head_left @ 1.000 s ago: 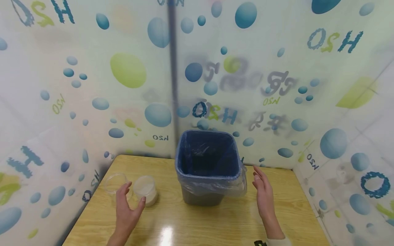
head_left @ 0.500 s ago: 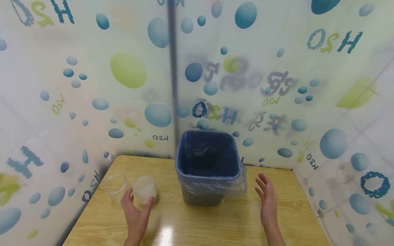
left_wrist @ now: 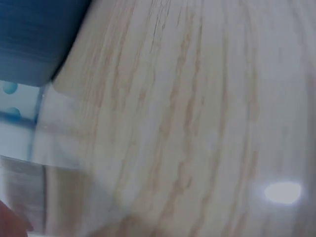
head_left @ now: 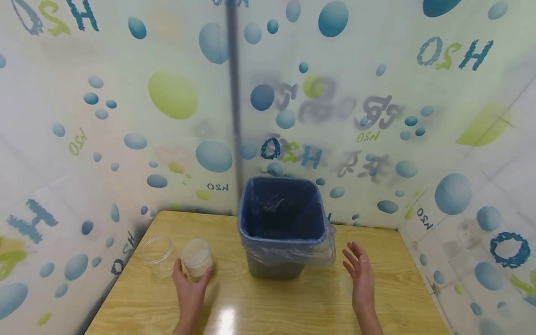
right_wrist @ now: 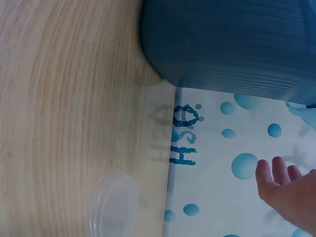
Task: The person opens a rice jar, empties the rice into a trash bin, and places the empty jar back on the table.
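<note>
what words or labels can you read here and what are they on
"H2O", mirrored so it reads "OSH": printed in several places on the bubble-pattern curtain, also in the right wrist view.
Grey shapes on the curtain: too blurred to read.
Cups, bin: no text visible.

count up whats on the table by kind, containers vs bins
clear plastic containers: 2, an empty one and one with white contents that the left hand grips
bins: 1, a bag-lined bin
total: 3
</note>
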Motion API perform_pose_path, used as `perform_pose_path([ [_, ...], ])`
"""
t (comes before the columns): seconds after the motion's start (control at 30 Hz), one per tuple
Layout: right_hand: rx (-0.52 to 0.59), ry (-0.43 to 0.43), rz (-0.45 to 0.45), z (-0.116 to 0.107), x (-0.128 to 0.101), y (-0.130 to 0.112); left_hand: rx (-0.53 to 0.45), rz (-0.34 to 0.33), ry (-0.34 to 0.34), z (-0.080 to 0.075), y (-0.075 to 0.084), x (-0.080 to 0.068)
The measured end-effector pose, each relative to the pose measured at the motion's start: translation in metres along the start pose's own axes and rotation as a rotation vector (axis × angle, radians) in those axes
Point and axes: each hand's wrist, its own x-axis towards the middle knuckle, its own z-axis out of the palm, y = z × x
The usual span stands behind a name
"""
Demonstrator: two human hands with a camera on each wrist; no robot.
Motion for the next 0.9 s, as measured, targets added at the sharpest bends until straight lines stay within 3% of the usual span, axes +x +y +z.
perform_pose_path([
  [0.13,-0.025,0.002,0.031,0.001,-0.001,0.003,-0.024,-0.022,-0.004,0.003,-0.009,0.005],
  [0.33,-0.029,0.004,0.049,0.002,-0.002,0.003,-0.057,0.002,-0.022,0.010,-0.021,0.013],
  [0.63,-0.083,0.007,0.103,0.003,-0.004,-0.002,-0.001,-0.031,-0.002,0.016,-0.027,0.019],
  [0.9,-0.079,0.010,0.099,0.002,-0.005,0.000,0.027,-0.033,0.021,0.018,-0.031,0.023],
])
